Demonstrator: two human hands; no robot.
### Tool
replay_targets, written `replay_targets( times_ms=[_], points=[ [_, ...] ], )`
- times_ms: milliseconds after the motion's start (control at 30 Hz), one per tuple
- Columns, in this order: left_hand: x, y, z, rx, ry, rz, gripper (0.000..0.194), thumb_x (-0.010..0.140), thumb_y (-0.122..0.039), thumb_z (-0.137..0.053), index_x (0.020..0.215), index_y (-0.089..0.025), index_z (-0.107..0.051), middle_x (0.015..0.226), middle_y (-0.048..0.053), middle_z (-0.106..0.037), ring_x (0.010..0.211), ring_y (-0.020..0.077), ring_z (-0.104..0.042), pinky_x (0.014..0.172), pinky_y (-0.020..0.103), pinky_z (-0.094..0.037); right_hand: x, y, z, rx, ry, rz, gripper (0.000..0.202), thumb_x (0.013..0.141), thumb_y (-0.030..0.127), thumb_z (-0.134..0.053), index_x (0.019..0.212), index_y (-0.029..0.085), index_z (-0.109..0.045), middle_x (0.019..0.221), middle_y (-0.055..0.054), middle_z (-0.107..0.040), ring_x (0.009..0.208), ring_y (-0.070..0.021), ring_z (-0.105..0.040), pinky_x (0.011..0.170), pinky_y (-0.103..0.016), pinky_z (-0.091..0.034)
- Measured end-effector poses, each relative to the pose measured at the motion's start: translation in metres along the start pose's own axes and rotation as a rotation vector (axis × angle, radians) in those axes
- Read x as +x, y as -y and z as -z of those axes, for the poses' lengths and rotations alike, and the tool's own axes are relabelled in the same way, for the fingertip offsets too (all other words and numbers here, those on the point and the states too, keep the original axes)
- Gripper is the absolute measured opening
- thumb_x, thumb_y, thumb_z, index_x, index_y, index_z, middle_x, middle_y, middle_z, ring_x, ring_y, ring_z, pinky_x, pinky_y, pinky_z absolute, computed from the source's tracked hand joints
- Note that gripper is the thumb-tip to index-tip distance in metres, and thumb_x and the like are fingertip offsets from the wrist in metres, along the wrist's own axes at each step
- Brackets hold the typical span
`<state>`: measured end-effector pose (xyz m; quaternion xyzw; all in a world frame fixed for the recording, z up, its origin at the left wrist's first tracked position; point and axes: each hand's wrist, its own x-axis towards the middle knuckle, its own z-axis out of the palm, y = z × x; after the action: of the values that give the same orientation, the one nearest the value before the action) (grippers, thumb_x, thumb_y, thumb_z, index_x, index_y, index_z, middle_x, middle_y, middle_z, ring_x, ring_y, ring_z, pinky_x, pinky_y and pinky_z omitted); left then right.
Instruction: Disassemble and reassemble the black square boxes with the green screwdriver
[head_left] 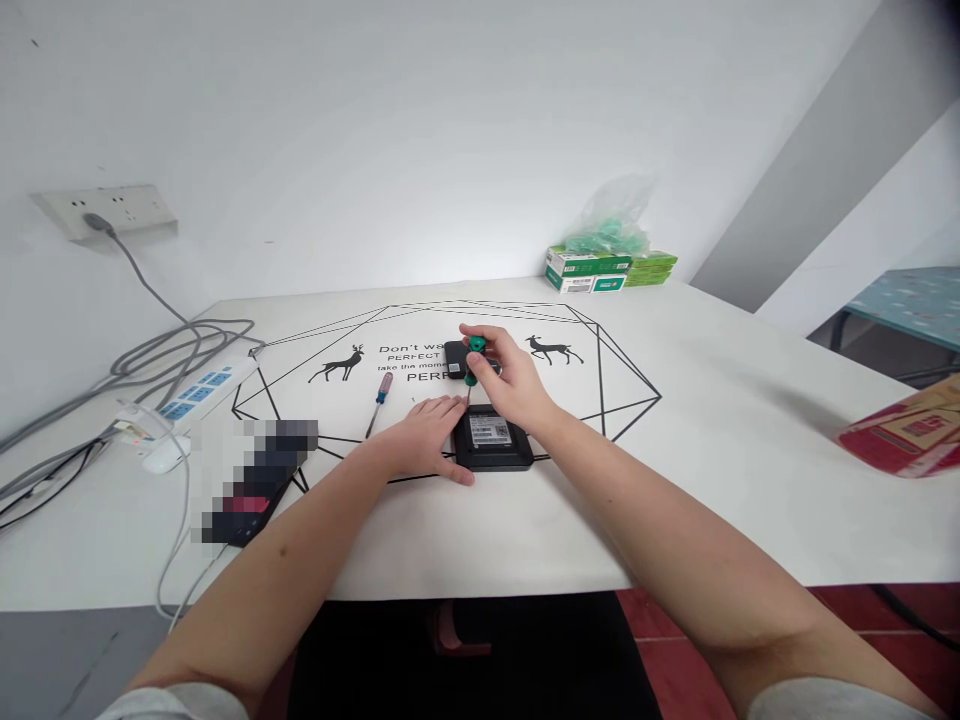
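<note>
My right hand (pixel 504 378) is closed around a green-handled screwdriver (pixel 477 344), held upright with its shaft pointing down at the upper left corner of a black square device (pixel 495 464) that bears a white label. Against the device's left side lies my left hand (pixel 429 436), fingers stretched out and thumb apart near the lower left corner. Just beyond the device, a smaller black object (pixel 454 358) with a small white sticker is partly covered by my right hand. To the left of my left hand rests a second screwdriver (pixel 382 390) with a red and blue handle.
A phone-like dark object (pixel 289 455), partly pixelated, lies on the white table (pixel 675 500) at left. Behind it are a power strip (pixel 196 395) and looped grey cables (pixel 176 350). Green boxes (pixel 589 268) with a plastic bag (pixel 615 220) stand at the back. A red package (pixel 904 430) sits at right.
</note>
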<state>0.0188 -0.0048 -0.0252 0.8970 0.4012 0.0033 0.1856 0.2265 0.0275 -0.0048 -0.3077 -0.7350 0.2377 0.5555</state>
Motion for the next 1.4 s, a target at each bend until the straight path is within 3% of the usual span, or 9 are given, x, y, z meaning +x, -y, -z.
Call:
replay_targets(
  times_ms=[133, 300, 467, 600, 733, 967, 1167, 1400],
  points=[
    [0.001, 0.002, -0.002, 0.004, -0.002, -0.003, 0.134, 0.079, -0.091, -0.068, 0.176, -0.018, -0.013, 0.181, 0.022, -0.022, 0.167, 0.0455, -0.016, 0.134, 0.058, -0.016, 0.002, 0.0, 0.003, -0.11, -0.045, 0.139, 0.031, 0.105, 0.028, -0.051, 0.13, 0.031, -0.068, 0.137, -0.01, -0.069, 0.129, -0.0281, -0.065, 0.108, -0.056, -0.058],
    [0.001, 0.003, -0.003, 0.003, -0.001, 0.0, 0.134, 0.079, -0.092, -0.067, 0.176, -0.017, -0.013, 0.182, 0.02, -0.02, 0.168, 0.044, -0.016, 0.135, 0.056, -0.014, 0.003, 0.001, 0.002, -0.166, -0.13, 0.211, 0.036, 0.103, 0.02, -0.046, 0.122, 0.033, -0.075, 0.115, -0.009, -0.063, 0.11, -0.0256, -0.066, 0.097, -0.054, -0.061],
    [0.0, 0.0, 0.0, -0.004, 0.015, 0.021, 0.135, 0.079, -0.091, -0.068, 0.176, -0.015, -0.013, 0.182, 0.021, -0.018, 0.168, 0.0439, -0.013, 0.135, 0.055, -0.014, 0.002, 0.007, 0.002, -0.153, -0.105, 0.288, 0.035, 0.105, 0.02, -0.044, 0.118, 0.032, -0.074, 0.118, -0.008, -0.073, 0.11, -0.0253, -0.072, 0.094, -0.051, -0.063],
    [0.0, 0.001, 0.0, -0.006, 0.006, 0.01, 0.135, 0.078, -0.091, -0.068, 0.176, -0.017, -0.012, 0.182, 0.02, -0.019, 0.168, 0.0439, -0.013, 0.135, 0.056, -0.016, 0.0, 0.012, 0.003, -0.15, -0.079, 0.198, 0.018, 0.104, 0.035, -0.06, 0.118, 0.03, -0.07, 0.13, -0.008, -0.079, 0.114, -0.027, -0.076, 0.095, -0.051, -0.065],
    [0.001, 0.002, 0.0, 0.002, 0.018, 0.012, 0.136, 0.079, -0.09, -0.068, 0.176, -0.015, -0.01, 0.182, 0.022, -0.017, 0.168, 0.0436, -0.012, 0.135, 0.057, -0.015, -0.002, 0.014, 0.0, -0.143, -0.116, 0.085, 0.027, 0.092, 0.041, -0.08, 0.111, 0.029, -0.065, 0.129, -0.008, -0.081, 0.099, -0.0257, -0.079, 0.092, -0.05, -0.067],
    [0.0, 0.0, 0.001, 0.008, 0.021, 0.012, 0.134, 0.08, -0.089, -0.069, 0.176, -0.015, -0.012, 0.182, 0.022, -0.019, 0.168, 0.0418, -0.014, 0.135, 0.055, -0.015, -0.003, 0.005, 0.001, -0.114, -0.084, 0.062, 0.031, 0.099, 0.026, -0.06, 0.129, 0.029, -0.058, 0.145, -0.01, -0.073, 0.107, -0.0253, -0.078, 0.091, -0.05, -0.066],
    [0.001, 0.002, -0.001, 0.016, 0.011, 0.001, 0.134, 0.08, -0.09, -0.069, 0.176, -0.018, -0.01, 0.181, 0.021, -0.022, 0.167, 0.0446, -0.015, 0.134, 0.058, -0.018, 0.001, 0.004, 0.003, -0.188, -0.095, 0.3, 0.033, 0.101, 0.014, -0.047, 0.124, 0.028, -0.065, 0.138, -0.012, -0.068, 0.13, -0.029, -0.066, 0.101, -0.054, -0.06],
    [0.001, 0.001, 0.0, 0.016, 0.025, 0.009, 0.134, 0.08, -0.089, -0.068, 0.176, -0.014, -0.011, 0.181, 0.023, -0.019, 0.168, 0.0423, -0.014, 0.135, 0.057, -0.016, 0.003, 0.005, 0.003, -0.226, -0.155, 0.37, 0.04, 0.097, 0.004, -0.042, 0.115, 0.028, -0.069, 0.107, -0.007, -0.058, 0.1, -0.023, -0.064, 0.086, -0.046, -0.059]
  ],
)
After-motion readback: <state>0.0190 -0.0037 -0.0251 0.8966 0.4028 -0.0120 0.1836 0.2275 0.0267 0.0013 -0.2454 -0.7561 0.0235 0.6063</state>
